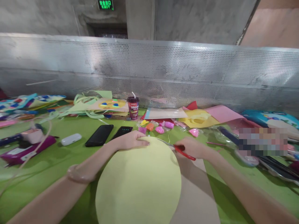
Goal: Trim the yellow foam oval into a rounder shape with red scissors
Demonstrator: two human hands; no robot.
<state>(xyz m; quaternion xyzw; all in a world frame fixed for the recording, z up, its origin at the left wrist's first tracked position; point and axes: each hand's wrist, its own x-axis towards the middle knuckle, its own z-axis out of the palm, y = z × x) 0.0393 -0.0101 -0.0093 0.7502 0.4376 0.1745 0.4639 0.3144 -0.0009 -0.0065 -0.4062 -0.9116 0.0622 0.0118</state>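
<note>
- Between the two grips: pale yellow rounded sheet [137,186], its far edge at the left grip [129,140], its near part running toward the camera.
- Left grip: pinching the sheet's far edge between thumb and fingers.
- Right grip [193,147]: closed around the red handles of the scissors [185,153]; blades point left along the sheet's upper right edge. Blade opening cannot be determined.
- Below the right grip: pale pinkish sheet [197,196], partly under the yellow sheet, on the green surface [62,163].
- Left of the left grip: black smartphone [99,135], then white oval case [71,139].
- Just beyond the left grip: second smartphone [123,132].
- Farther beyond the left grip: lidded drink cup [133,109] with straw [133,94].
- Beyond and between both grips: small wrapped pink packet [159,130].
</note>
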